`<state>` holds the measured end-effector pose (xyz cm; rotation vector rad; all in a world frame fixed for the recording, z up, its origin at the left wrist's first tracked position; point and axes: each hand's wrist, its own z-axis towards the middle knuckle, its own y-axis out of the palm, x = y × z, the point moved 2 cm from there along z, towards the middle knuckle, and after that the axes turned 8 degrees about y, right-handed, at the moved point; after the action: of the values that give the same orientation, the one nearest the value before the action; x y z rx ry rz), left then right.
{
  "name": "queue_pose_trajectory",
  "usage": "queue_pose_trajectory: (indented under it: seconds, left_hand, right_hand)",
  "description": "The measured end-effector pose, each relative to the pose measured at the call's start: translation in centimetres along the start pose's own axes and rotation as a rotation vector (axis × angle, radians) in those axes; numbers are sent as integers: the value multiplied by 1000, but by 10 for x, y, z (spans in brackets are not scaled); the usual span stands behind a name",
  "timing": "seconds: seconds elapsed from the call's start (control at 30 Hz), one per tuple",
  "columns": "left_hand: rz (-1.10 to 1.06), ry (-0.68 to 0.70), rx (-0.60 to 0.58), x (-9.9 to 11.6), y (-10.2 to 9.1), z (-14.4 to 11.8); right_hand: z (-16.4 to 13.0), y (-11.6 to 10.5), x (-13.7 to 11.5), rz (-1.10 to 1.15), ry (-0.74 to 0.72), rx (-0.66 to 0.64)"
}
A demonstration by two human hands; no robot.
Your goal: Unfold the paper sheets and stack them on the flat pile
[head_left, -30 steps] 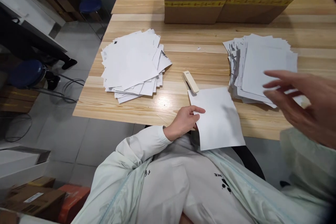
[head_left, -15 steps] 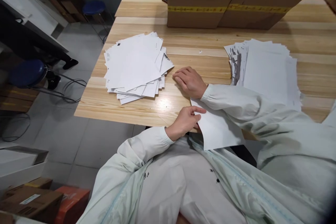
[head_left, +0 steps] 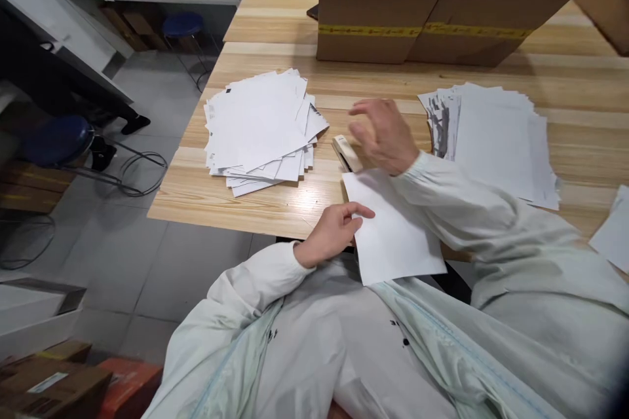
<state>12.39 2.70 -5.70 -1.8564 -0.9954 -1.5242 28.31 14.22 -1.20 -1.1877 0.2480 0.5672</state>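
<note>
My left hand [head_left: 335, 230] pinches the left edge of a white sheet of paper [head_left: 399, 236], thumb and forefinger on top. The sheet overhangs the table's front edge toward my lap. At its far left corner lies a cream stapler [head_left: 346, 154], touching or nearly touching the paper. My right hand [head_left: 386, 135] is raised just right of the stapler, its fingers curved, apart and slightly blurred, with nothing in them. Whether more than one sheet is in my left hand I cannot tell.
A loose pile of papers [head_left: 258, 124] lies to the left on the wooden table [head_left: 196, 190]. Another paper stack [head_left: 496, 137] is at the right, and more paper [head_left: 614, 229] at the far right edge. Cardboard boxes [head_left: 368, 39] stand at the back. A person's leg [head_left: 105, 101] shows beyond the table.
My right hand has lifted off the stapler and moved up and right, so the stapler now shows. My left hand and the sheet have shifted slightly left.
</note>
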Motion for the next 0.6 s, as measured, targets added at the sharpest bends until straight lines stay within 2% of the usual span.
queue_pose_trajectory:
  seconds: [0.07, 0.17, 0.27, 0.33, 0.4, 0.47, 0.53, 0.6]
  left_hand:
    - [205, 268, 27, 5, -2, -19]
    - [354, 632, 136, 12, -5, -42]
    - [411, 780, 242, 17, -4, -46]
    - [430, 808, 273, 22, -1, -39]
    - [444, 845, 282, 28, -1, -29]
    - [489, 904, 339, 36, -10, -19]
    - [603, 948, 477, 42, -32, -11]
    - [787, 922, 647, 44, -65, -4]
  right_hand:
    - [-30, -41, 11, 87, 82, 38]
    - [-97, -81, 27, 286, 334, -54]
    - [-166, -86, 27, 459, 521, -251]
    - [-195, -81, 25, 456, 741, -278]
    - [-203, -83, 27, 334, 933, -116]
    - [-190, -94, 39, 192, 999, 194]
    - [-168, -110, 62, 137, 900, 523]
    - [-147, -121, 94, 155, 778, 692]
